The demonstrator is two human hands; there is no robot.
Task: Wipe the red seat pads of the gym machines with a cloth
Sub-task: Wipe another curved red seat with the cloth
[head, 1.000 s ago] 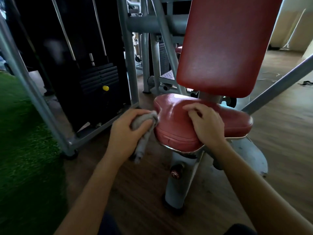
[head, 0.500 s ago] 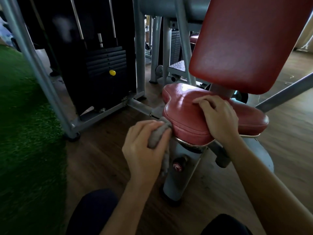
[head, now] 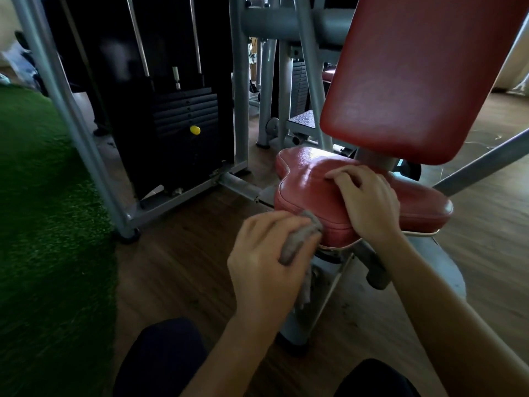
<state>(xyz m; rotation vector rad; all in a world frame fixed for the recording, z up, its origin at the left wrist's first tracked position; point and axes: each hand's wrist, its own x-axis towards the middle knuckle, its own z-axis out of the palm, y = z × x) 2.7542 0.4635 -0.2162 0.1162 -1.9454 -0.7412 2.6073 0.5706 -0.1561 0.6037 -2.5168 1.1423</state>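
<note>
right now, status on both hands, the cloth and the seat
Left hand grips grey cloth against red seat pad front edge. Right hand curled over the pad's top. That hand sits in the cloth's path.

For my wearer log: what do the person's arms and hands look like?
The left hand and right hand are ungloved, with no rings, watch or wristbands visible. The left forearm and right forearm show no sleeves up to the frame edge.

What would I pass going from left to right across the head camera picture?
Green artificial turf → slanted grey metal frame post → black weight stack with yellow pin → left hand → crumpled grey cloth → right hand, on the red seat pad.
</note>
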